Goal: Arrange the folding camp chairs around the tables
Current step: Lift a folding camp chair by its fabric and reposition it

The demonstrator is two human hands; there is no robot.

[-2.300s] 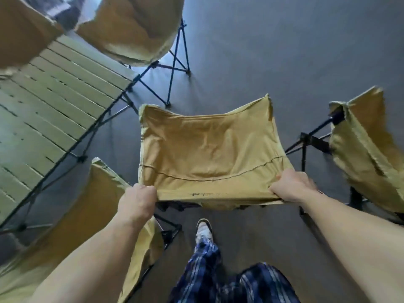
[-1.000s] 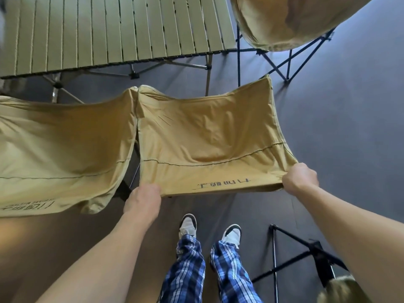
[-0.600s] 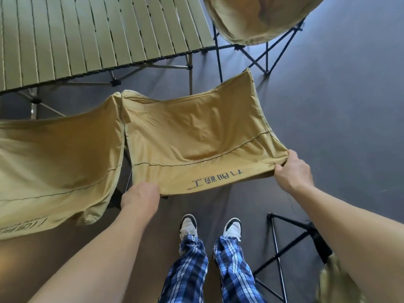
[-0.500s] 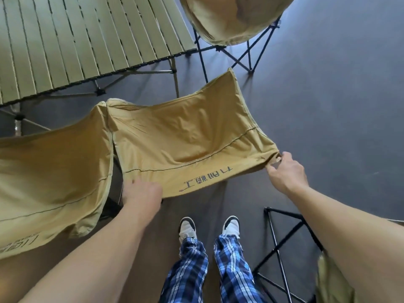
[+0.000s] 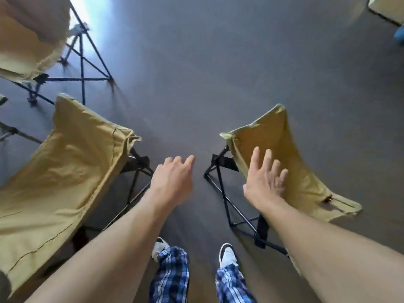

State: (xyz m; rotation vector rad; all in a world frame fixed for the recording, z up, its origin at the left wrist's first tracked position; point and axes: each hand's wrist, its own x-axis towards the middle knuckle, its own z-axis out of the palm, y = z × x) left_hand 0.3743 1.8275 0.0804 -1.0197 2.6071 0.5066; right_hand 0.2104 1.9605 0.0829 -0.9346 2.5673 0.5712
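You have no lettering, label, brand, number or sign that can be read here. The tan seat fabric of the chair at your 9 o'clock [image 5: 65,171] shows only dark stitch lines, and the chair at your 3 o'clock [image 5: 290,171] shows plain cloth with a small dark fitting near its lower corner, too small and blurred for you to make out any mark on it.

Both hands out front, empty: left hand [image 5: 172,178] relaxed, right hand [image 5: 265,182] splayed.
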